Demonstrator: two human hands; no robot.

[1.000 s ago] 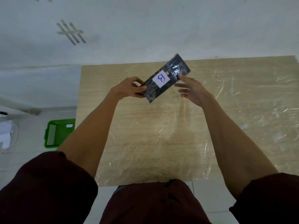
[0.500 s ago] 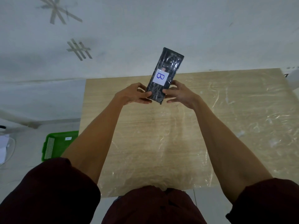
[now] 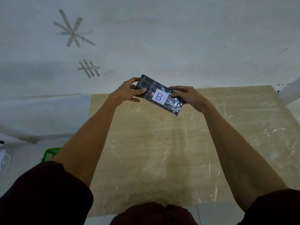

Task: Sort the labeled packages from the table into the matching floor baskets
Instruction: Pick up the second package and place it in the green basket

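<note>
A flat black plastic-wrapped package (image 3: 172, 101) with a white label marked "B" is held in the air above the far edge of the table (image 3: 162, 151). My left hand (image 3: 125, 93) grips its upper-left end, thumb on the front. My right hand (image 3: 189, 96) grips its lower-right end. The package lies slanted, its left end higher, with the label facing me.
The wooden table top is covered with shiny clear film. A green floor basket (image 3: 49, 154) shows partly on the left, behind my left arm. A white wall with tape marks (image 3: 73, 32) rises behind the table. White objects lie on the floor at far left.
The package has turned from nearly upright to a slant with the "B" upright. Both hands have shifted from its bottom end to its two ends. The view has tilted upward.
</note>
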